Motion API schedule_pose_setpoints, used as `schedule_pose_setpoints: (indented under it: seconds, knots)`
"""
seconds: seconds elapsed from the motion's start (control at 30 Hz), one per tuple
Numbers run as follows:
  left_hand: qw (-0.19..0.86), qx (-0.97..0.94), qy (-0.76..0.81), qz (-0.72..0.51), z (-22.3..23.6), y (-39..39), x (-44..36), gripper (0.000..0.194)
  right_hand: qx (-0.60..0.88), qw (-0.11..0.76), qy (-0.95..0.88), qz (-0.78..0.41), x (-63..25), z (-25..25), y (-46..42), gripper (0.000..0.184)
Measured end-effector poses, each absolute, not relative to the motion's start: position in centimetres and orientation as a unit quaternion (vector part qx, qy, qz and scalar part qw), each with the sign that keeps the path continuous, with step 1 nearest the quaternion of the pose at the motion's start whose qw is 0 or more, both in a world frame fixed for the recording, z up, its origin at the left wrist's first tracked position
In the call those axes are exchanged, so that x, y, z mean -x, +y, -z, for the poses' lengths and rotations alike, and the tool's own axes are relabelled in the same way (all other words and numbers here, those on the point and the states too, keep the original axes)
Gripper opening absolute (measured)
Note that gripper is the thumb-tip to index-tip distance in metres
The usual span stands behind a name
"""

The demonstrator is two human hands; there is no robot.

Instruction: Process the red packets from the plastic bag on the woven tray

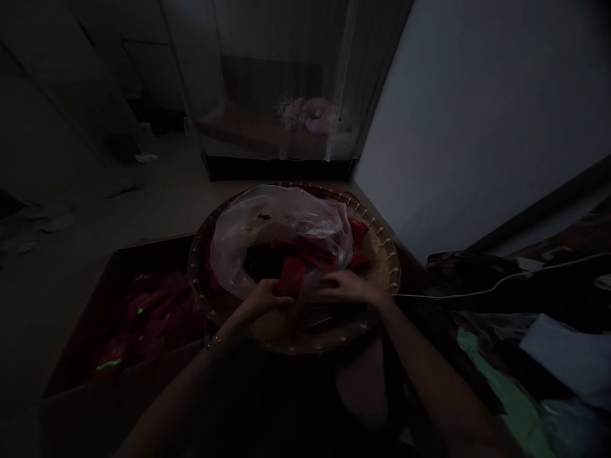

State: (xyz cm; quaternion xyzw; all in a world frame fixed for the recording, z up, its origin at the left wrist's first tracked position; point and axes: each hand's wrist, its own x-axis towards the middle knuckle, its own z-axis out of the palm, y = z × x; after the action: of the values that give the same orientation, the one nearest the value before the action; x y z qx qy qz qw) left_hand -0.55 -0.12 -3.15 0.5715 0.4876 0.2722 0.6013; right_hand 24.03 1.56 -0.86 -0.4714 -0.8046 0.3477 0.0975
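Observation:
A flat red piece (292, 273), perhaps cloth or paper, is pinched upright in my left hand (260, 302), whose fingers are closed on its lower edge. Close to its right side, my right hand (351, 287) has its fingers bent together at a pale, see-through patch; blur and darkness hide what they hold. Both hands are above the near part of a round woven bamboo tray (389, 264). Behind them a large clear plastic bag (231, 238) lies open, with red pieces (315, 251) at its mouth. A thin shiny object (321, 322) rests on the tray near me.
A cardboard box (71, 356) full of red packets (157, 312) stands on the floor at left. Clothes (568, 356) are heaped at right, with a white cord (477, 294) running across. Beyond the tray are a net-curtained bed (267, 140) and a pale wall (477, 127).

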Motion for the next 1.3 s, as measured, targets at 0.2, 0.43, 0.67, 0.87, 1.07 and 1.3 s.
schedule_pose_setpoints:
  seconds: [0.2, 0.43, 0.67, 0.87, 1.07, 1.3]
  knots:
    - [0.646, -0.589, 0.423, -0.24, 3.3, -0.5, 0.4, 0.029, 0.488, 0.301, -0.776, -0.264, -18.3, -0.1, 3.3, 0.031]
    - [0.643, -0.602, 0.407, -0.242, 2.7, -0.7, 0.6, 0.033, 0.486, 0.337, -0.773, -0.229, -16.7, 1.4, 3.5, 0.039]
    - [0.554, -0.442, 0.481, -0.516, 2.5, 0.1, 1.3, 0.03, 0.565, 0.363, -0.607, -0.425, -19.2, 0.9, 6.1, 0.073]
    - [0.529, -0.265, 0.399, -0.7, 2.1, 1.0, 2.9, 0.057, 0.585, 0.29, -0.702, -0.284, -19.6, 2.3, 7.3, 0.043]
    - [0.541, -0.259, 0.452, -0.661, 2.1, 1.2, 2.2, 0.06, 0.539, 0.161, -0.818, -0.117, -17.3, 3.0, 7.4, 0.022]
    - [0.514, -0.288, 0.481, -0.649, 3.1, 1.6, 2.4, 0.049, 0.505, 0.144, -0.849, 0.06, -11.0, 2.6, 10.0, 0.036]
